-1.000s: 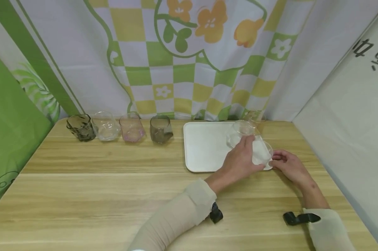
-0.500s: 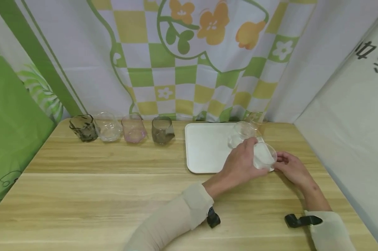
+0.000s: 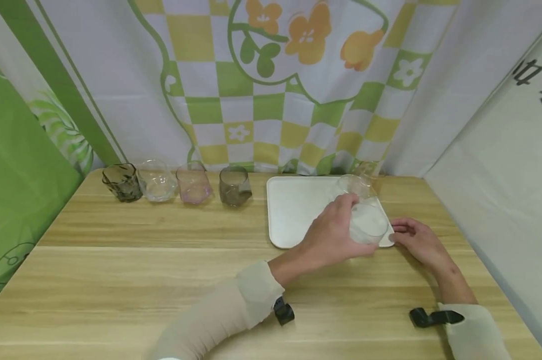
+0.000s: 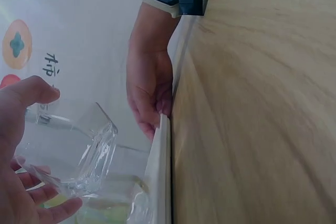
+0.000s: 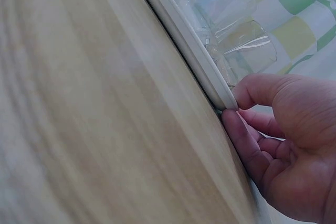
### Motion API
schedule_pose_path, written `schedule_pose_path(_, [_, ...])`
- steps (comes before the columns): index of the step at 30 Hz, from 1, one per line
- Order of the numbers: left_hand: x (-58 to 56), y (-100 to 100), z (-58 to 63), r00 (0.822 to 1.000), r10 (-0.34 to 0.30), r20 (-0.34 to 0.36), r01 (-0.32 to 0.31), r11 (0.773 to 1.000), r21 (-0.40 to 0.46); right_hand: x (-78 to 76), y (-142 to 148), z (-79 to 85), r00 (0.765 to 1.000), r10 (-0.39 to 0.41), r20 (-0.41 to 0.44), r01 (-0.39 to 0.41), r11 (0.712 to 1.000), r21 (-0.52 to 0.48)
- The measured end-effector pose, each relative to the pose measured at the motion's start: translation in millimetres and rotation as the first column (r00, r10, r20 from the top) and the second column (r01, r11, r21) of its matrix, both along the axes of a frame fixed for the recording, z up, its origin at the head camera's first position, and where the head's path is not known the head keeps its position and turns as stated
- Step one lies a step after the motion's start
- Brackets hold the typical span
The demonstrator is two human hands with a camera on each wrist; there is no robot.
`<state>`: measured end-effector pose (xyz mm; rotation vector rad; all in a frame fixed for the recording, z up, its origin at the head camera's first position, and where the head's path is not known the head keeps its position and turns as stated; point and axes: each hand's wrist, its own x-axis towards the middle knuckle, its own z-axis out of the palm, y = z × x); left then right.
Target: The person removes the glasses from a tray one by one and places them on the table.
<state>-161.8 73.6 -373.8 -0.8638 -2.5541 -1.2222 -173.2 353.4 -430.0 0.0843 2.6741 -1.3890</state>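
My left hand (image 3: 329, 232) grips a clear drinking glass (image 3: 369, 223) over the right part of a white tray (image 3: 291, 212). In the left wrist view this glass (image 4: 65, 148) is tilted and raised above the tray's edge, thumb on one side and fingers on the other. My right hand (image 3: 421, 245) is at the tray's near right corner. The right wrist view shows its thumb and forefinger pinching the tray rim (image 5: 197, 48). Another clear glass (image 3: 353, 184) stands on the tray's far right, partly hidden by the left hand.
An amber-tinted glass (image 3: 373, 172) is at the back, by the tray's far right corner. Left of the tray, a smoky grey glass (image 3: 234, 187), a pink one (image 3: 193, 186), a clear one (image 3: 157, 182) and a dark faceted one (image 3: 122, 182) line the table's back edge before the curtain (image 3: 266, 110).
My left hand, with the clear glass, has shifted a little left, farther in over the tray and away from the right hand. The right hand stays at the tray's corner.
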Motion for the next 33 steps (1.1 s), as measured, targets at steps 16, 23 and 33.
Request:
schedule_pose_path(16, [-2.7, -69, 6.0, 0.999, 0.014, -0.048, -0.012, 0.999, 0.040, 1.2, 0, -0.1, 1.000, -0.019, 0.006, 0.018, 0.999, 0.040])
schedule_pose_path(23, [-3.7, -104, 5.4, 0.999, 0.032, -0.030, -0.030, 0.999, 0.043, 0.1, 0, -1.1, 1.000, -0.019, 0.009, 0.019, 0.999, 0.044])
schedule_pose_path(33, [-1.3, -141, 0.7, 0.997, 0.076, 0.001, -0.076, 0.997, -0.011, -1.0, 0, -2.3, 1.000, -0.012, 0.011, 0.012, 1.000, 0.029])
